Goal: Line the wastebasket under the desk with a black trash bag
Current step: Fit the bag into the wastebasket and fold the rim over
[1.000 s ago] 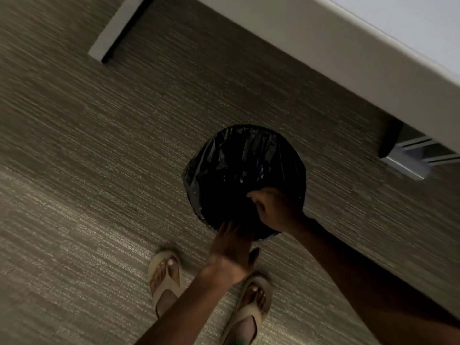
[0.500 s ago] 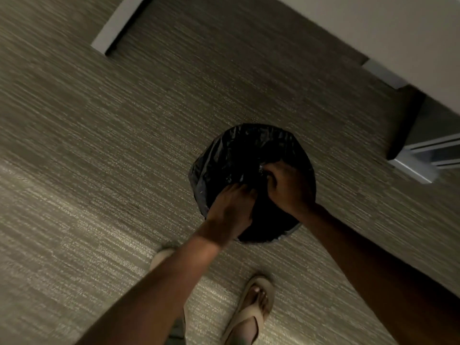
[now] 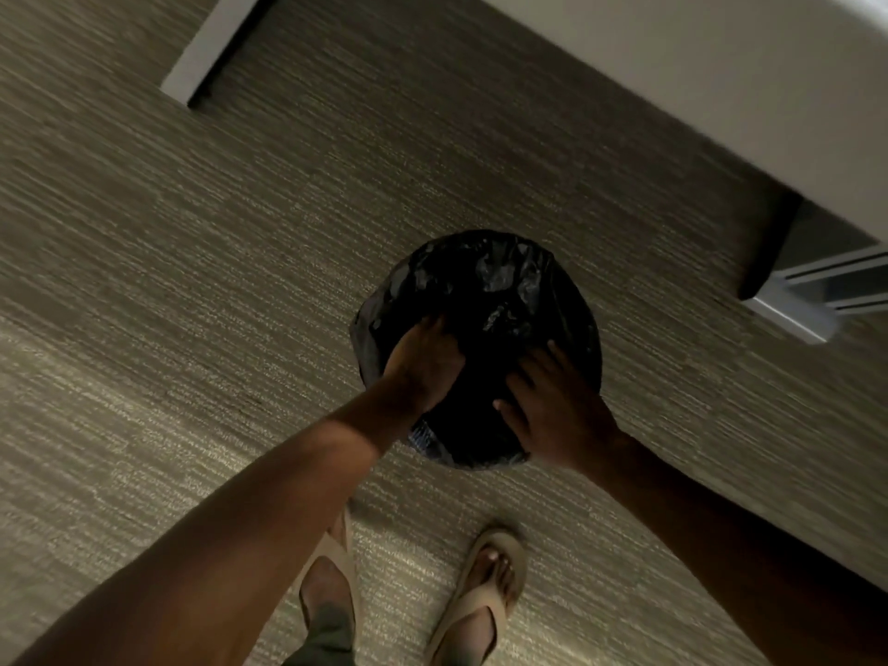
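Note:
A round wastebasket stands on the carpet, wholly covered by a crinkled black trash bag (image 3: 485, 290) draped over its rim. My left hand (image 3: 423, 362) rests palm down on the bag at the basket's left side, fingers reaching into the opening. My right hand (image 3: 552, 406) lies flat on the bag at the near right, fingers spread. Neither hand visibly pinches the plastic. The basket itself is hidden under the bag.
A white desk top (image 3: 696, 79) runs across the upper right, with a metal desk foot (image 3: 797, 305) right of the basket and another leg (image 3: 211, 50) at the upper left. My sandalled feet (image 3: 480, 598) stand just below the basket.
Both hands moved apart from the basket's near middle: the left went to the left side, the right opened flat on the near right. The view shifted closer.

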Demonstrator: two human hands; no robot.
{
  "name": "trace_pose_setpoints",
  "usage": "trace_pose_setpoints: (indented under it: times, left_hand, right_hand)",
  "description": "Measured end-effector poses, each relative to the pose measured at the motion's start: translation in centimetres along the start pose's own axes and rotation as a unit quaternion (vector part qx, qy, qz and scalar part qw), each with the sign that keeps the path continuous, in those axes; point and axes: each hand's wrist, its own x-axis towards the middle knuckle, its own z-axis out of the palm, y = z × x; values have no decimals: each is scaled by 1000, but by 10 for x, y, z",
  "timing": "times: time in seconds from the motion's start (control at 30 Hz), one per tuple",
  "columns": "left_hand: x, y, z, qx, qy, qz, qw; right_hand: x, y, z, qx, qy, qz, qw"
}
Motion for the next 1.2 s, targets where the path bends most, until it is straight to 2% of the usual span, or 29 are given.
trace_pose_setpoints:
  times: [0.07,0.23,0.33,0.37,0.4,0.47,0.53,0.6,0.63,0.7,0.73,0.8,0.83,0.87,0.97,1.1,1.2]
  left_hand:
    - [-12,18,4,-57,71,24,996]
    - [-53,71,35,-202,1,2,979]
    - [-68,81,56,-236,-1,-2,972]
    - [-68,80,57,-247,0,-11,969]
    - [-67,78,56,-256,16,-19,966]
    - [-64,71,47,-293,65,-27,954]
    - [-63,61,34,-315,140,-44,938]
    - [-70,51,24,-334,228,-103,909]
    - [-74,45,19,-349,271,-159,883]
    - [-84,36,20,-401,317,-307,803]
    - [-87,31,25,-435,324,-376,751]
    - [-92,23,37,-507,304,-470,655]
    - [-93,20,40,-545,276,-490,622]
    - [-93,19,42,-582,241,-490,602]
    - [-92,18,40,-632,174,-455,602]
    - [-89,4,43,-664,156,-442,582]
    - [-94,-18,47,-681,156,-450,557]
  right_hand:
    - [17,3,-7,-6,-5,3,1000]
    - [56,9,-12,-76,-159,-29,984]
    - [66,16,-17,-57,-261,61,962]
    - [69,17,-19,-39,-268,73,960]
    - [71,15,-19,-33,-236,51,970]
    - [70,10,-16,16,-78,3,997]
    - [56,5,-17,92,83,7,992]
    - [31,0,-26,149,198,107,963]
    - [16,-1,-28,175,235,178,939]
    - [-13,1,-27,264,278,333,862]
    - [-24,2,-20,321,277,409,808]
    - [-38,3,-2,464,209,519,687]
    - [-41,0,7,535,167,530,636]
    - [-43,-4,15,587,138,516,609]
    - [-41,-13,25,627,116,487,597]
    - [-32,-18,14,635,147,495,575]
    - [-23,-23,6,643,156,465,588]
